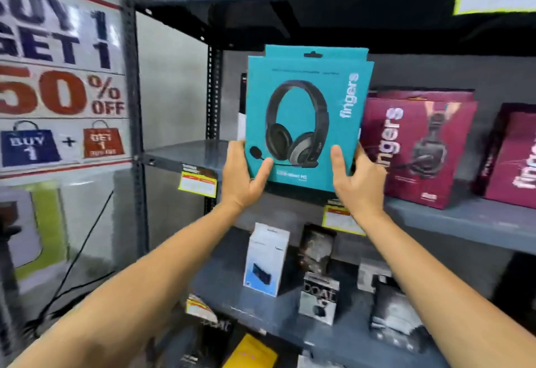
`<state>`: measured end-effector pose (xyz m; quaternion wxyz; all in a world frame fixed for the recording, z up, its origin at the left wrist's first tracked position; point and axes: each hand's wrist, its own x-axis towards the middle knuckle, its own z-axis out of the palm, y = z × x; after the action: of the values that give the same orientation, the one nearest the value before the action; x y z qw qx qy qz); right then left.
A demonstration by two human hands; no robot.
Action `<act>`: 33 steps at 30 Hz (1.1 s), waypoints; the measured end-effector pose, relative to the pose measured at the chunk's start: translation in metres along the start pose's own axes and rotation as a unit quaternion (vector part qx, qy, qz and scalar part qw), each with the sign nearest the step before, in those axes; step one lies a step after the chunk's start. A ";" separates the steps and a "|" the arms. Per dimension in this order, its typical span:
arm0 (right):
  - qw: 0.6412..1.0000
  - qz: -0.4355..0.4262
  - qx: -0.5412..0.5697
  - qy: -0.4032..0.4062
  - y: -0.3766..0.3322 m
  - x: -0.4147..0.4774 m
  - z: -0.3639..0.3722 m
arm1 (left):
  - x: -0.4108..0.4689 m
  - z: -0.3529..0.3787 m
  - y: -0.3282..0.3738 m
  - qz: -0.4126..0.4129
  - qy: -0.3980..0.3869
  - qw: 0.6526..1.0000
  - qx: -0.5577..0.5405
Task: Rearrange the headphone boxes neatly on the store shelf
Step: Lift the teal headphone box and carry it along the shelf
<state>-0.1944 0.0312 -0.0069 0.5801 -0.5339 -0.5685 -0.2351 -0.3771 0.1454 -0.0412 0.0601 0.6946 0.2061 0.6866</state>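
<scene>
A teal headphone box [307, 106] with a black headset pictured on its front is held upright in front of the middle shelf [185, 154]. My left hand [242, 176] grips its lower left corner, thumb on the front. My right hand [355, 177] grips its lower right edge the same way. The box's bottom edge hangs slightly past the shelf's front lip. To its right, a maroon headphone box [417, 147] stands on the shelf, angled, and another maroon box [513, 158] stands at the right edge. A white and dark object is partly hidden behind the teal box.
Yellow price tags [197, 182] hang on the shelf's front lip. The lower shelf [290, 321] carries a white and blue box [265, 260] and several small black boxes [319, 298]. A sale poster [58, 71] fills the left, beside the dark rack post [133, 77].
</scene>
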 end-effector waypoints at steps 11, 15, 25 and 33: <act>0.988 0.078 0.045 -0.127 -0.075 0.035 0.219 | 0.059 -0.121 -0.166 -0.061 -0.009 0.987 0.147; 0.976 0.113 0.038 -0.183 -0.073 0.029 0.258 | 0.058 -0.130 -0.205 -0.113 -0.082 0.975 0.173; 0.965 0.135 0.045 -0.221 -0.062 0.028 0.267 | 0.061 -0.134 -0.221 -0.137 -0.090 0.976 0.143; 0.992 0.024 -0.031 -0.123 -0.035 0.005 0.185 | 0.032 -0.112 -0.187 0.011 -0.034 0.988 0.149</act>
<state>-0.3000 0.1855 -0.0304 0.4945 -0.5903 -0.6147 -0.1711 -0.5256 0.3044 -0.0740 -0.0445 0.7206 0.2966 0.6251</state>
